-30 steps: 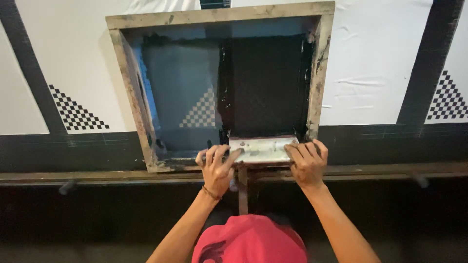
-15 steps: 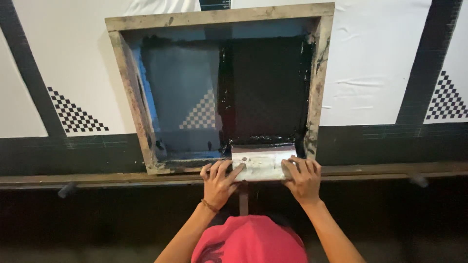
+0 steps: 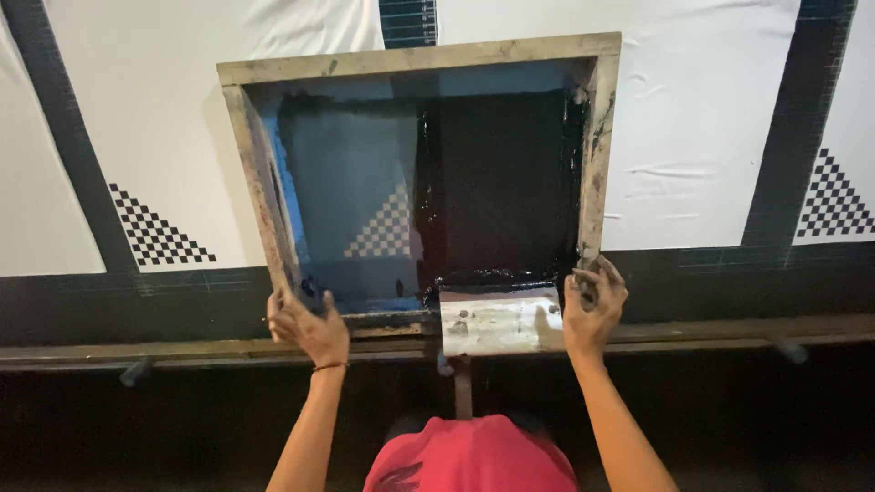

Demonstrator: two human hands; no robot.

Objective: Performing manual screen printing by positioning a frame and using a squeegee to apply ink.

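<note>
Left hand (image 3: 308, 326) clamps the wooden screen frame's (image 3: 419, 62) near-left corner, right hand (image 3: 594, 305) grips the near-right corner beside the ink-smeared squeegee (image 3: 499, 321) lying on the near rail; inky fingers could slip, smudging white fabric (image 3: 702, 128).

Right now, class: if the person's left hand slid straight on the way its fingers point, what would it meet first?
The left hand already grips the near-left corner of the wooden screen frame. Its fingers point up along that left rail, so it would probably just follow the rail; depth is unclear.
</note>
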